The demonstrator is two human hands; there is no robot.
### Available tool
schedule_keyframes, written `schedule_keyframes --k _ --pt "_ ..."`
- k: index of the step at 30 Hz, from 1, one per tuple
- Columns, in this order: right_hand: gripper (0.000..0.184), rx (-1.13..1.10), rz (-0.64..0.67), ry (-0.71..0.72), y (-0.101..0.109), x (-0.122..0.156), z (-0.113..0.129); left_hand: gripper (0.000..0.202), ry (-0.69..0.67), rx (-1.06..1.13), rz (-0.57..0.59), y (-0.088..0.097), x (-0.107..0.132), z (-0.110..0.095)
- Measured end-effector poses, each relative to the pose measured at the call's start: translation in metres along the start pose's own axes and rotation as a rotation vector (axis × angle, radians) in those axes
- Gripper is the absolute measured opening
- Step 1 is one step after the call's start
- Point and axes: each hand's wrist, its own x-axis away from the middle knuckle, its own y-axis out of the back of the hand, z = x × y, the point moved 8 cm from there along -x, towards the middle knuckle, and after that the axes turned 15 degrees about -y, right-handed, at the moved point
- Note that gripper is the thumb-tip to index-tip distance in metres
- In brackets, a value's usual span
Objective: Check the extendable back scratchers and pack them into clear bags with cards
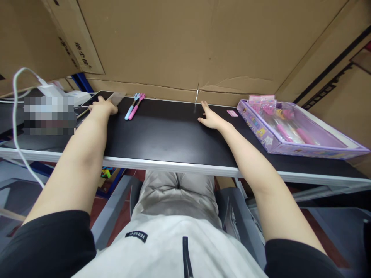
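My left hand (102,107) lies at the back left of the black tabletop, fingers apart, over the near edge of a dark flat phone-like slab (101,96). A piece of clear plastic (118,98) shows just beyond its thumb side. To the right of this hand, a blue back scratcher (132,107) and a pink back scratcher (136,107) rest side by side, claw ends toward the back. My right hand (213,119) is spread and holds nothing, low over or on the tabletop. A small pink card (232,113) lies to its right.
At the right stands a purple open display box (272,144) with several plastic-wrapped pink back scratchers (285,129). A white cable and plug (52,89) sit at the left beside a blurred-out patch. Cardboard walls (174,42) close off the back; a metal edge (174,166) runs along the front.
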Motion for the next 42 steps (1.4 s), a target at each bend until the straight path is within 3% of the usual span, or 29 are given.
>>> schedule_keyframes --k 7,20,34,38,42 --pt "0.112 0.001 0.004 -0.017 0.000 -0.002 -0.003 0.079 -0.036 -0.022 -0.023 0.000 -0.003 -0.005" --pt "0.111 0.006 0.012 -0.021 0.000 0.001 -0.001 0.074 -0.038 -0.017 -0.047 -0.008 -0.015 0.003" --pt "0.110 0.031 0.016 -0.029 0.001 0.006 0.003 0.086 -0.007 -0.046 -0.029 -0.002 -0.014 0.005" --pt "0.110 0.027 0.013 -0.026 0.000 0.004 0.002 0.082 -0.067 -0.080 -0.093 0.013 -0.009 -0.011" --pt "0.109 0.011 0.009 0.015 -0.001 -0.001 -0.001 0.076 -0.224 -0.134 -0.168 0.032 -0.002 -0.056"
